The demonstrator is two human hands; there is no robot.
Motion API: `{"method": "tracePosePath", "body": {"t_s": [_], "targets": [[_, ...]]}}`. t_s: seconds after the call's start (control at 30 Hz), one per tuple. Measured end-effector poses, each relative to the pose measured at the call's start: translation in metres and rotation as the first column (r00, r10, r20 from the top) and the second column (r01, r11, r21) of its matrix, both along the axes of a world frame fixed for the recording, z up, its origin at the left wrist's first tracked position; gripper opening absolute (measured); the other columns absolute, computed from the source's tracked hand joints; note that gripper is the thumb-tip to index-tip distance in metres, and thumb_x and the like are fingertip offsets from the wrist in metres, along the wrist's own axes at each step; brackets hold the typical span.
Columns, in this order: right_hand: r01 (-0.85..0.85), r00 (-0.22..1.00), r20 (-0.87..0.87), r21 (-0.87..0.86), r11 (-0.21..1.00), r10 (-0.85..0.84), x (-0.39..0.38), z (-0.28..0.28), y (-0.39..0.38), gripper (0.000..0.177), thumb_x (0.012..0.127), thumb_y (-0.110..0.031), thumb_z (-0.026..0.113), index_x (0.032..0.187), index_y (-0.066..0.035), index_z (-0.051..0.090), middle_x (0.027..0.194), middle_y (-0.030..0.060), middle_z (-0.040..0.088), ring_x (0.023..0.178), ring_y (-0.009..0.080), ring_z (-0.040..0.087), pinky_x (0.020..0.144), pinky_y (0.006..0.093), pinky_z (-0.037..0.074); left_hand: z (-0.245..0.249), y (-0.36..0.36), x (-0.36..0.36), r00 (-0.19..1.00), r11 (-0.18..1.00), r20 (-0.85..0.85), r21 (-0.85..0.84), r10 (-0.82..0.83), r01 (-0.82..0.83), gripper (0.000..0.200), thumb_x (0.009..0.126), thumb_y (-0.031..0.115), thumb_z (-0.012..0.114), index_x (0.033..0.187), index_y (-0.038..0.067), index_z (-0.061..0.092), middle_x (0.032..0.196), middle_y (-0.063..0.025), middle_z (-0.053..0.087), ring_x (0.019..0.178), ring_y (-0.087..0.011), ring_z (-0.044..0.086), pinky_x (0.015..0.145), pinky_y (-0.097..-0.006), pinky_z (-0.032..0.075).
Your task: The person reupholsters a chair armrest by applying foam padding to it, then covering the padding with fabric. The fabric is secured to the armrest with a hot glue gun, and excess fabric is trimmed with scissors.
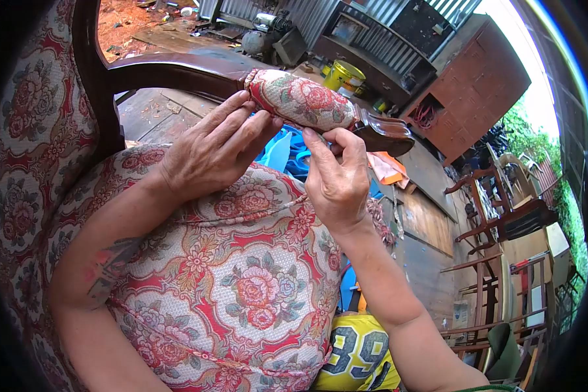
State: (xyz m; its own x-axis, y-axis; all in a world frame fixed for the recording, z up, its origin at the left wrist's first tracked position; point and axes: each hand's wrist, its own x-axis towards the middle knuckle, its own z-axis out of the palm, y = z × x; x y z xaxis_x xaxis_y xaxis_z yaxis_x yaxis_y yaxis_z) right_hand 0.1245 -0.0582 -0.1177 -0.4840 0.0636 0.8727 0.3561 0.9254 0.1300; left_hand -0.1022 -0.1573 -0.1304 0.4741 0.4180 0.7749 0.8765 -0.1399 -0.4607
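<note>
A wooden chair armrest (176,65) carries a padded cover (300,98) in red and cream floral fabric. My left hand (206,147) lies along the near side of the pad, its fingertips pressed to the lower fabric edge and its thumb partly hidden. Close to the front end of the same pad, my right hand (338,173) is closed, thumb and bent forefinger pinched at the underside edge. Whether a thin trim is between those fingers I cannot make out. Below both hands spreads the chair's seat (261,294), covered in matching floral fabric.
The upholstered backrest (26,163) rises at the left. Blue material (284,151) shows beneath the armrest. A yellow bucket (343,76), an air compressor (261,39) and a brown cabinet (470,85) stand beyond. Wooden chair frames (503,281) are piled at the right.
</note>
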Motion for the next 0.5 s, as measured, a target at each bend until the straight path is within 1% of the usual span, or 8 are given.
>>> {"method": "tracePosePath", "body": {"t_s": [0.13, 0.2, 0.33, 0.4, 0.5], "targets": [[0.018, 1.0, 0.002, 0.011, 1.0, -0.018, -0.001, 0.0004, -0.0005, 0.046, 0.077, 0.005, 0.079, 0.121, -0.006, 0.079, 0.109, 0.012, 0.063, 0.093, 0.0298, 0.065, 0.079, 0.0397, 0.058, 0.0006, -0.002, 0.0021, 0.999, 0.999, -0.033, 0.003, 0.035, -0.035, 0.055, 0.089, 0.015, 0.071, 0.142, 0.003, 0.066, 0.132, -0.014, 0.062, 0.128, -0.0298, 0.064, 0.12, -0.0518, 0.049], [0.008, 1.0, -0.007, 0.043, 0.999, -0.008, -0.0014, 0.0013, 0.0002, 0.045, 0.077, 0.004, 0.079, 0.121, -0.006, 0.079, 0.109, 0.012, 0.063, 0.092, 0.0296, 0.065, 0.078, 0.0395, 0.058, -0.0006, -0.0008, 0.003, 1.0, 1.0, -0.024, 0.011, 0.02, -0.019, 0.054, 0.089, 0.015, 0.071, 0.141, 0.002, 0.067, 0.132, -0.0143, 0.062, 0.128, -0.0303, 0.064, 0.119, -0.0515, 0.05], [-0.003, 1.0, -0.019, 0.021, 1.0, 0.003, -0.0016, 0.0015, -0.0008, 0.045, 0.077, 0.004, 0.079, 0.121, -0.006, 0.079, 0.108, 0.0115, 0.063, 0.091, 0.0293, 0.065, 0.078, 0.039, 0.058, 0.0003, -0.0029, 0.0041, 1.0, 1.0, -0.009, -0.002, -0.006, 0.006, 0.05, 0.09, 0.013, 0.071, 0.138, 0.0, 0.069, 0.132, -0.0154, 0.063, 0.128, -0.0315, 0.064, 0.116, -0.0508, 0.052], [0.004, 1.0, -0.031, -0.01, 1.0, -0.004, -0.0025, 0.0036, -0.0034, 0.045, 0.078, 0.013, 0.08, 0.118, -0.006, 0.082, 0.107, 0.012, 0.063, 0.089, 0.0264, 0.069, 0.073, 0.0374, 0.059, -0.0004, -0.0023, 0.0047, 1.0, 1.0, -0.007, -0.003, -0.01, 0.01, 0.049, 0.089, 0.013, 0.071, 0.137, 0.0, 0.069, 0.132, -0.0159, 0.063, 0.127, -0.0316, 0.064, 0.116, -0.051, 0.052], [0.008, 0.999, -0.036, -0.003, 1.0, -0.008, -0.003, 0.0038, -0.0037, 0.044, 0.077, 0.013, 0.08, 0.117, -0.007, 0.082, 0.106, 0.012, 0.064, 0.089, 0.0267, 0.069, 0.074, 0.0378, 0.059, 0.0009, -0.003, 0.0066, 1.0, 1.0, -0.009, -0.008, 0.0, 0.0, 0.05, 0.089, 0.012, 0.071, 0.137, -0.001, 0.069, 0.132, -0.0163, 0.062, 0.127, -0.0315, 0.065, 0.115, -0.0514, 0.053]]}}
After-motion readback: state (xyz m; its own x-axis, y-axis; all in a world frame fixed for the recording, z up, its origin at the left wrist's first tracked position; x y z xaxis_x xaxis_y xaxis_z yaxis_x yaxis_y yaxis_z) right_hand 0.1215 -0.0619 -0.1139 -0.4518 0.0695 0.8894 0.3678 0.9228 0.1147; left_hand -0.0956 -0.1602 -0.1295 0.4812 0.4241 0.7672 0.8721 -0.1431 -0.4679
